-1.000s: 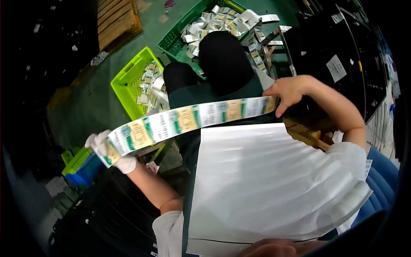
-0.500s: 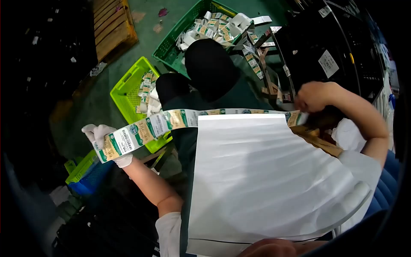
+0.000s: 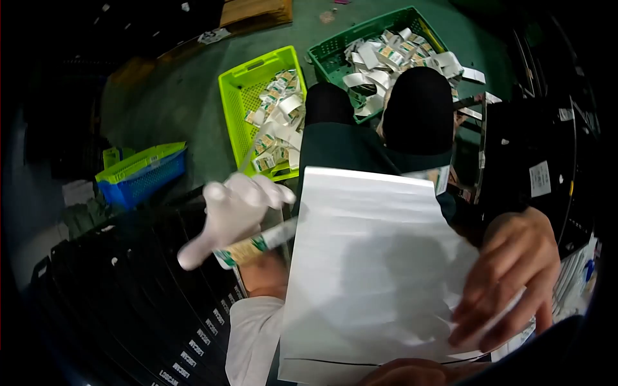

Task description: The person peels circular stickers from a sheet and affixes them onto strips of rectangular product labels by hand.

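Note:
My left hand point(image 3: 239, 209), in a white glove, is open with fingers spread, left of a large white paper sheet point(image 3: 367, 270) that covers my front. Just below the palm, near the wrist, a strip of printed labels point(image 3: 248, 249) in green and tan runs toward the sheet's left edge; whether the glove touches it I cannot tell. More labels point(image 3: 441, 179) show past the sheet's upper right corner. Bare and slightly blurred, my right hand point(image 3: 512, 276) is open over the sheet's right side, fingers bent loosely downward.
A lime-green crate point(image 3: 235, 116) and a dark green crate point(image 3: 325, 55) on the floor hold heaps of label strips. A blue basket point(image 3: 145, 180) lies to the left. Black crates point(image 3: 148, 289) stand at lower left, with more black crates point(image 3: 515, 161) at right.
The label strip was stretched between both hands; now both hands are open. The left moved right toward the sheet, the right came down over it. The view has turned, shifting the crates rightward.

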Action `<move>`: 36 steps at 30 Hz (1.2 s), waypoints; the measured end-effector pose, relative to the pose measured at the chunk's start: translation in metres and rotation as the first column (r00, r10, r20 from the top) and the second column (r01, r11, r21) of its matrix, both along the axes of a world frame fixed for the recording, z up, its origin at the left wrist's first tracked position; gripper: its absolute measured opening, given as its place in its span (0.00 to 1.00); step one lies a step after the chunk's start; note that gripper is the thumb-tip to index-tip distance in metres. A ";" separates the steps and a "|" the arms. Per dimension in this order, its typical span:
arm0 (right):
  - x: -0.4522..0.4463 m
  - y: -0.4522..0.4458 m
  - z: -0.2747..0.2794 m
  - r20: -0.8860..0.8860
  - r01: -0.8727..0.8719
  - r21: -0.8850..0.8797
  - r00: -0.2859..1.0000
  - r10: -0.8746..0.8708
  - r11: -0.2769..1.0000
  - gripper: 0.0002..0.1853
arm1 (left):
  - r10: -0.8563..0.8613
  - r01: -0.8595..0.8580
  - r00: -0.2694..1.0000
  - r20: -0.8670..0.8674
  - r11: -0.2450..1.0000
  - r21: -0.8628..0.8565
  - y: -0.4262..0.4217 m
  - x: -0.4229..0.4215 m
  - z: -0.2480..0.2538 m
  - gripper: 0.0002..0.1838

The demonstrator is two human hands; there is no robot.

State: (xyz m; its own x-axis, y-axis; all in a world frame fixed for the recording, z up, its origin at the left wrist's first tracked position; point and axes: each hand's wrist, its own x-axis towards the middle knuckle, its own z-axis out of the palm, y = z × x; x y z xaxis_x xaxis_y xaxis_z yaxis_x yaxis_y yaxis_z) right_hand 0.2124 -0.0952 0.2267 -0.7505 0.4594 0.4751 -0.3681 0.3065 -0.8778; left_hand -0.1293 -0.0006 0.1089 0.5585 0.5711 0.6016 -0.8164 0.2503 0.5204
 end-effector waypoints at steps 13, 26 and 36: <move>-0.006 0.042 -0.084 0.565 0.945 0.045 0.244 -0.788 0.325 0.10 | 0.886 -0.594 0.265 -0.381 0.462 0.659 0.007 0.047 0.040 0.36; -0.015 0.049 -0.096 0.391 0.842 -0.341 0.532 -0.751 0.418 0.08 | 0.602 -0.276 0.219 -0.768 0.793 0.543 0.018 0.098 0.006 0.10; -0.018 0.047 -0.115 0.072 0.894 0.326 0.302 -0.951 0.309 0.12 | 0.560 -0.273 0.192 -0.806 0.819 0.504 0.018 0.082 -0.007 0.05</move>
State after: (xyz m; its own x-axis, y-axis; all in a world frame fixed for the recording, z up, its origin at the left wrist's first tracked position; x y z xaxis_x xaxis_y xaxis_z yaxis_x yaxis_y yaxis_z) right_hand 0.1949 -0.0484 0.1113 0.0259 0.8391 0.5434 0.4540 0.4744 -0.7542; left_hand -0.0469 0.0176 0.1021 0.5180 0.8550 0.0241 0.2658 -0.1878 0.9456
